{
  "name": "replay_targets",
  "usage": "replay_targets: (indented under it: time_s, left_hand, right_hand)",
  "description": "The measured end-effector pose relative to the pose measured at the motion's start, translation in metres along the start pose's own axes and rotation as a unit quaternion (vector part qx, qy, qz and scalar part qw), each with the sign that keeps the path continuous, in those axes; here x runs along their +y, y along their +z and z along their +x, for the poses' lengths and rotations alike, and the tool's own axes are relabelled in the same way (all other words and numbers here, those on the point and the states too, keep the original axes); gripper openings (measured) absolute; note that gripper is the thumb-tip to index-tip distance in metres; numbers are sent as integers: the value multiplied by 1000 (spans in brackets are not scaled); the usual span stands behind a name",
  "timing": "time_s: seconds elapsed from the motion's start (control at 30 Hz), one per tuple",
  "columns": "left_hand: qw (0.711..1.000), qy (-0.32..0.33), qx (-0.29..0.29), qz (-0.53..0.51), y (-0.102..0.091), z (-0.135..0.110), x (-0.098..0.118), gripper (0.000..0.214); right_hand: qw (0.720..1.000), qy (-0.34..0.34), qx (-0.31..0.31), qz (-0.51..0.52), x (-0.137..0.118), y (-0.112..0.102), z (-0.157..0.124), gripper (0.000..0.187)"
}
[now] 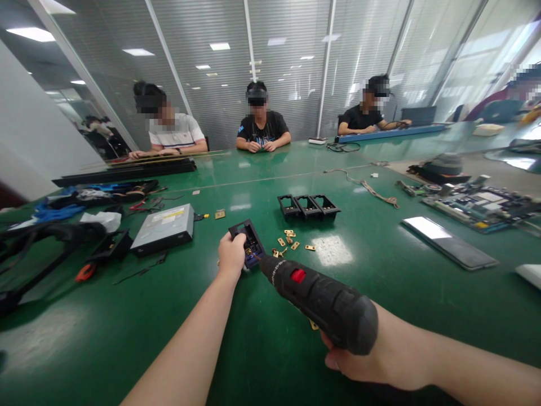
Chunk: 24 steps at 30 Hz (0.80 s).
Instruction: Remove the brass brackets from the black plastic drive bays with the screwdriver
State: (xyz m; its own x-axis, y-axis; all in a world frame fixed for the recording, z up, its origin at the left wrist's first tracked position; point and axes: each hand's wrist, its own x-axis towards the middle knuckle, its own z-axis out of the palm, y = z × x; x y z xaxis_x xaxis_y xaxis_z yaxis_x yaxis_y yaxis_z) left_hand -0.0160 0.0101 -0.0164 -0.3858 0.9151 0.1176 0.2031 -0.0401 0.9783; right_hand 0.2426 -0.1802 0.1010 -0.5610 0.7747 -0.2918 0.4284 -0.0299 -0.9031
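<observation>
**Driver tip in the housing, left hand pinning it down**

My left hand (231,255) is clenched around the near end of a small black plastic housing (250,238), pressing it flat against the glossy green table (127,316). I judge this grip is there so the part cannot twist or slide under the tool. My right hand (372,352) is wrapped tight around the butt of a black electric screwdriver with a red switch (321,299). The tool is angled away from me so its thin bit reaches into the housing's open cavity, just beside my left fingers.

The housing therefore lies between the two grips, touching my left hand and meeting the bit, well ahead of my right hand along the tool's full length.

Small brass-coloured metal tabs (291,241) lie scattered just to the right of the housing, within easy reach. Three more black housings in a row (308,206) sit farther back. A flat silver optical drive (163,228) rests to the left.
</observation>
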Motion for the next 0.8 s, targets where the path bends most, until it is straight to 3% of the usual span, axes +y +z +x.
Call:
replay_targets:
  time_s: [0.13, 0.3, 0.8]
  left_hand:
    - [1000, -2, 2, -1, 0, 0, 0, 24]
    - [1000, 3, 1, 4, 0, 0, 0, 24]
    - [1000, -11, 0, -4, 0, -4, 9, 24]
  right_hand:
    - [999, -32, -2, 22, 7, -1, 0, 28]
    - [999, -22, 0, 32, 13, 0, -1, 26]
    - [999, -36, -2, 33, 8, -2, -1, 28]
